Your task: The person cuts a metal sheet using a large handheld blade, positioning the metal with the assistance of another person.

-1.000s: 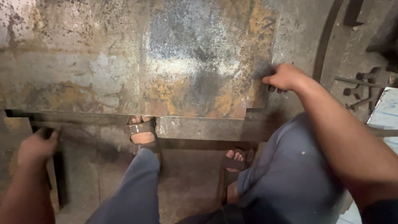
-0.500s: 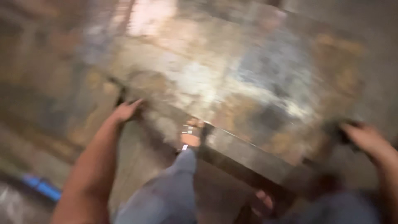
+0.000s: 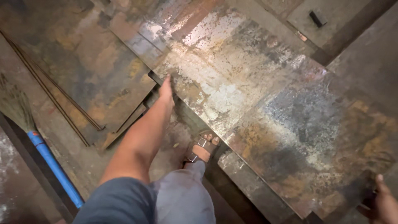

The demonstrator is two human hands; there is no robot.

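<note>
Large rusted rectangular steel sheet point(image 3: 265, 103), gripped by left hand point(image 3: 166, 89) at nine o'clock and right hand point(image 3: 383, 203) at five o'clock edges.

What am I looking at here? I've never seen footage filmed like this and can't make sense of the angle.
The camera sits on a person's head and looks down, so you see their own arms and legs from above. There is no machine: just two bare hands. The left hand grips one edge of a large rusty metal sheet, and the right hand, only partly in view at the bottom right corner, holds the opposite end. The sheet is mottled with brown, orange and silvery patches. Below it you can see the person's grey trouser leg and a sandalled foot on the floor. To the left lies a stack of similar rusty sheets, and beside those a broom with a blue handle. A small dark block lies at the top right.
</note>
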